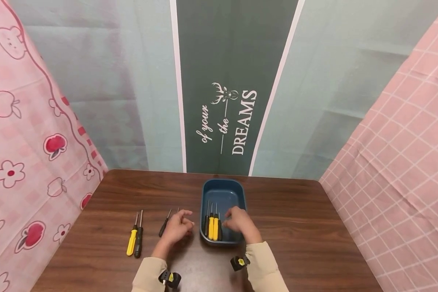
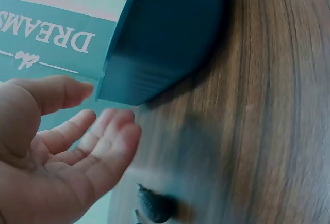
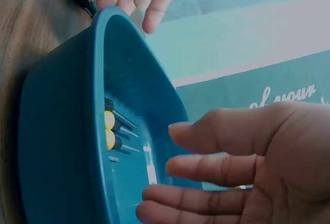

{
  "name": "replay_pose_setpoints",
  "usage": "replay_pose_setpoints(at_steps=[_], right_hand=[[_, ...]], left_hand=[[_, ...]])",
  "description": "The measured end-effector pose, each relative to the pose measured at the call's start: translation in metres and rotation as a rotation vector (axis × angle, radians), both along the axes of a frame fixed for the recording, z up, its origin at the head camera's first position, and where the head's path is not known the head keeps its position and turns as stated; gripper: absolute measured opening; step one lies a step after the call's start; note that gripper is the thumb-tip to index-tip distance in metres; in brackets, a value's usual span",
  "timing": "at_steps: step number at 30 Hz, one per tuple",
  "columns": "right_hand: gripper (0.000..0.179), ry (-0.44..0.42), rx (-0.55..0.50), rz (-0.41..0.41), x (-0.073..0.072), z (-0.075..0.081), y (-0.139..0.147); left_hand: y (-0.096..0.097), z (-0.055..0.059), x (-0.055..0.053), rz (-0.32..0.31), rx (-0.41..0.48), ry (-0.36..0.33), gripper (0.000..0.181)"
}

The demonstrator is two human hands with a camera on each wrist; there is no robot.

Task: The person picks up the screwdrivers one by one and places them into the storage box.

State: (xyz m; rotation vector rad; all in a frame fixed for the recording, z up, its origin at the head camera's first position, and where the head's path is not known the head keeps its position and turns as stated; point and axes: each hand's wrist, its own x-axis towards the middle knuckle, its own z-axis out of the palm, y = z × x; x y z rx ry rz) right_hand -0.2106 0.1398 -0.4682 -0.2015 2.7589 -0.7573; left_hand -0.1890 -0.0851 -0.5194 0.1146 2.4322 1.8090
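Note:
A blue bin (image 1: 224, 190) holds several screwdrivers side by side along its left part, two with yellow handles (image 1: 213, 228) and others with black. Over the bin's right part is my right hand (image 1: 239, 221), its fingers loosely bent and nothing between them; the right wrist view shows thumb and fingers (image 3: 206, 167) apart. Left of the bin, my left hand (image 1: 179, 226) hovers above the table with fingers parted and holding nothing. A small black screwdriver (image 1: 164, 227) lies beside that hand, and the tip of another shows behind it, the rest hidden.
Farther left on the wooden table (image 1: 284, 211), a yellow-handled screwdriver (image 1: 132, 241) and a black-handled screwdriver (image 1: 138, 242) lie side by side. A printed curtain (image 1: 237, 61) hangs behind the table, with pink cloths (image 1: 398, 134) at both sides.

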Motion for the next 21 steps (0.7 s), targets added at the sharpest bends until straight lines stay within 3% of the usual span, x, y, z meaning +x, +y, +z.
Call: replay_pose_setpoints(at_steps=[4, 8, 11, 15, 21], right_hand=[[0.030, 0.074, 0.053, 0.063, 0.008, 0.001, 0.004], [0.033, 0.163, 0.127, 0.117, 0.015, 0.000, 0.010], [0.031, 0.227, 0.156, 0.127, 0.019, -0.003, 0.016], [0.027, 0.347, 0.169, 0.122, 0.023, -0.011, 0.021], [0.020, 0.564, 0.196, 0.087, 0.026, -0.021, 0.026]], left_hand=[[-0.005, 0.003, 0.001, 0.024, -0.245, 0.115, 0.034], [-0.009, 0.006, 0.003, -0.001, -0.387, 0.177, 0.033], [-0.011, 0.008, 0.005, -0.008, -0.468, 0.201, 0.033], [-0.015, 0.009, 0.007, 0.028, -0.558, 0.237, 0.033], [-0.022, 0.005, 0.008, 0.078, -0.665, 0.232, 0.036]])
